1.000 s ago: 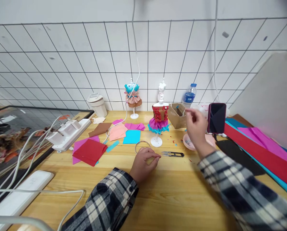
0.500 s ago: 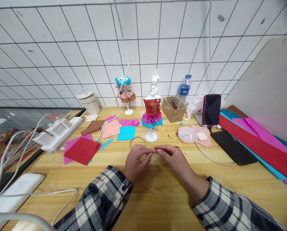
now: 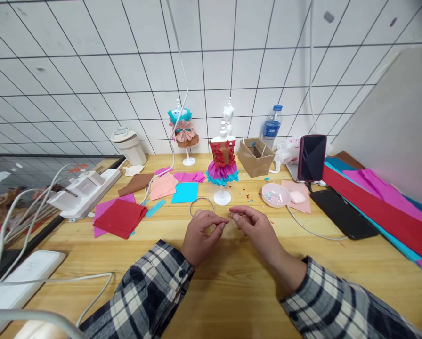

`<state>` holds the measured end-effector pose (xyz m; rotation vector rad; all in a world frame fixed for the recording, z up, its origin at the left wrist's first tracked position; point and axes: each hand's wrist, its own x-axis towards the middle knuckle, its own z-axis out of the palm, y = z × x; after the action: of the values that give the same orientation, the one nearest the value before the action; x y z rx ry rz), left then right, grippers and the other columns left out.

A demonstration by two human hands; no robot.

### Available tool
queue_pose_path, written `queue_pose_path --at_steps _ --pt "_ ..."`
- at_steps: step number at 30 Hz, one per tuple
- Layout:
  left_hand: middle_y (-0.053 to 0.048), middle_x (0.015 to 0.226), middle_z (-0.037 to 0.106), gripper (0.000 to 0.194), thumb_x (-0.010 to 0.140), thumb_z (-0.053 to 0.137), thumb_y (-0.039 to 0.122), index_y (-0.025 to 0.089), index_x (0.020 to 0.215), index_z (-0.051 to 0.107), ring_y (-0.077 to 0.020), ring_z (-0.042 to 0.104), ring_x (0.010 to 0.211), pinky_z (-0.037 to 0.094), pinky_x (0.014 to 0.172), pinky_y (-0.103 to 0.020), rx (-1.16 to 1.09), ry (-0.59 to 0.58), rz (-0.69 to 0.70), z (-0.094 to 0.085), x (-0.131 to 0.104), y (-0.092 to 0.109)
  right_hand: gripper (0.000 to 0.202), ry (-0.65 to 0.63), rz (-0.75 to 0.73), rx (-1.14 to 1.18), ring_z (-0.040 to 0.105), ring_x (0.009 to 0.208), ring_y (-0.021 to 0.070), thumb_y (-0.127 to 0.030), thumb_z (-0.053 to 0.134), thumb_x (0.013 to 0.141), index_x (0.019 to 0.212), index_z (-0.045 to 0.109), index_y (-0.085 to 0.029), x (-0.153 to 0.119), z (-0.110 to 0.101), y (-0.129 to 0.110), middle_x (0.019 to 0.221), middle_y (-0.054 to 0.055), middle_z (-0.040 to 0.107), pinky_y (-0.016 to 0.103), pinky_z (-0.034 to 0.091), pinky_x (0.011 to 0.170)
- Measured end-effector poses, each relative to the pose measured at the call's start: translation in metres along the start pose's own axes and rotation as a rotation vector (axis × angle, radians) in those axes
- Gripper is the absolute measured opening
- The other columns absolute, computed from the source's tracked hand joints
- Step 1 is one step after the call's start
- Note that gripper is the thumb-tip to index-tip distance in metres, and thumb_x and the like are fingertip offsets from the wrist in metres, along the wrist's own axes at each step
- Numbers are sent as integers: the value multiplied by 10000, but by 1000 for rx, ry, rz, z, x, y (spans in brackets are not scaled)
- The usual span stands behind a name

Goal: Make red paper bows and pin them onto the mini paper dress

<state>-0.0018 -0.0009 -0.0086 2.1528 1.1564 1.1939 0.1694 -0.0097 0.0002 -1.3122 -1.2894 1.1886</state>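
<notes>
A long white slab (image 3: 23,278) lies at the near left corner of the desk (image 3: 239,292). Over the middle of the near half, the left hand (image 3: 202,235) and the right hand (image 3: 258,233) face each other, fingertips close but apart. Each has thumb and forefinger drawn toward one another; whether anything tiny is pinched there cannot be told.

Just beyond the left hand lies a thin ring (image 3: 201,198). Toward the left edge, red sheets (image 3: 121,218) overlap magenta ones, with a power strip (image 3: 85,193) farther left. On the right, a flat black device (image 3: 343,214) lies near long red strips (image 3: 380,202) that run along the right edge.

Behind the ring stands the mini dress form (image 3: 223,157), upright on its round white base, in a red-trimmed brown bodice and a magenta skirt edged with blue. A turquoise square (image 3: 184,192) lies to its left; a pink dish (image 3: 275,195) of small bits sits to its right.

Along the far edge stand a lidded cup (image 3: 129,145), a second dressed form (image 3: 183,129), a cardboard box (image 3: 256,157) and a blue-capped bottle (image 3: 272,125).
</notes>
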Motion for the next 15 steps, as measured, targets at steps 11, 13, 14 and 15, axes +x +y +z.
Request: queue_pose_path --at_steps 11,13,14,15 --pt "-21 738 661 98 812 600 229 190 763 676 -158 572 750 411 726 -307 63 -18 -41 3 1 2 170 40 -143 -225 479 538 109 -326 619 761 764 679 -167 -2 6 4 641 7 610 232 387 509" --pt "-20 732 658 114 818 595 239 190 756 677 -160 569 749 407 727 -310 78 -25 -71 3 0 3 130 60 -244 -321 483 546 108 -292 616 777 768 689 -185 -4 7 4 686 10 630 236 398 531" --pt "-21 735 657 121 822 591 246 193 764 683 -162 568 755 407 730 -312 81 -28 -84 4 0 3 119 71 -292 -367 491 558 109 -282 615 785 777 697 -197 -5 7 5 718 12 646 240 405 546" --pt "-23 743 658 127 827 587 253 196 780 690 -165 568 765 409 733 -312 77 -32 -95 4 0 3 114 83 -330 -408 501 570 112 -278 615 794 790 705 -209 -6 7 6 744 13 658 243 411 559"
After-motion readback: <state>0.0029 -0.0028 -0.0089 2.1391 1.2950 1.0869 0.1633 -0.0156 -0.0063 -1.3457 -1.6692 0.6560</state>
